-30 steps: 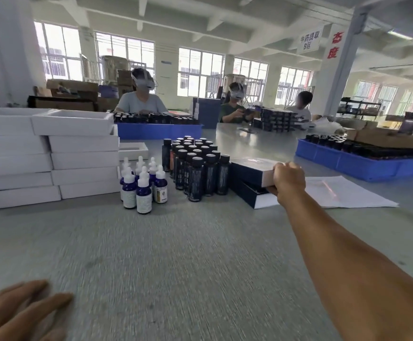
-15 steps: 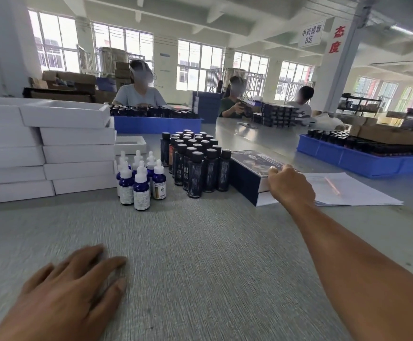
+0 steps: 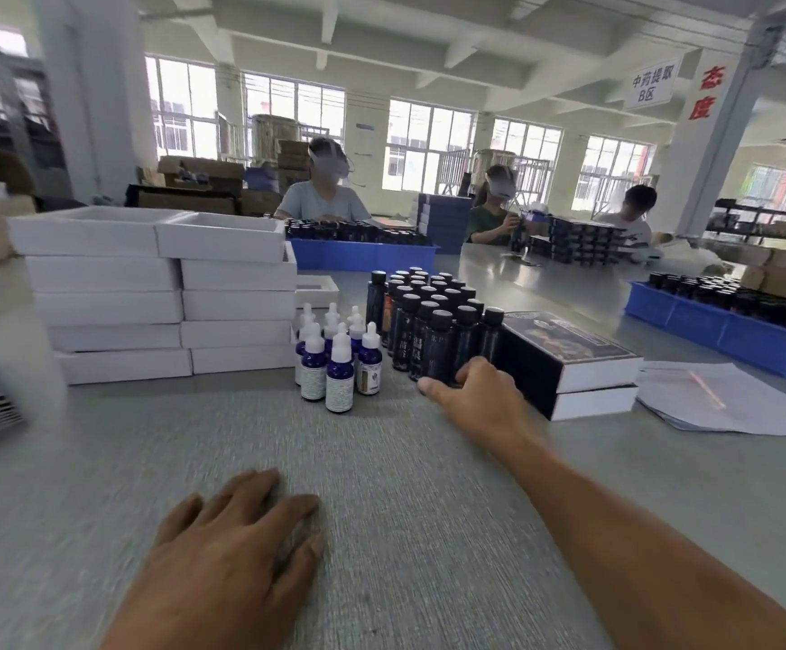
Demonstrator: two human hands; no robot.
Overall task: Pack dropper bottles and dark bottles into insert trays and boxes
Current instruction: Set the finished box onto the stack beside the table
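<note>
Left hand point(image 3: 236, 551): flat on the grey surface point(image 3: 405, 532), fingers spread, nearest the camera. Right hand point(image 3: 471, 396): beyond it, fingers curled against the front row of the dark bottles point(image 3: 433, 321); whether it grips one, cannot tell. Dropper bottles point(image 3: 335, 358) stand just left of the dark bottles. Two stacked dark boxes point(image 3: 574, 368) touch their right side. White insert trays point(image 3: 161, 293) stacked left of the dropper bottles. Blue crate point(image 3: 363, 255) behind the dark bottles.

Grey table surface point(image 3: 194, 438): matt, finely textured. White rectangular cardboard boxes point(image 3: 236, 304): matt. Dark bottles point(image 3: 433, 330): glossy plastic caps. Blue plastic crate point(image 3: 728, 335): smooth, at the right edge.
</note>
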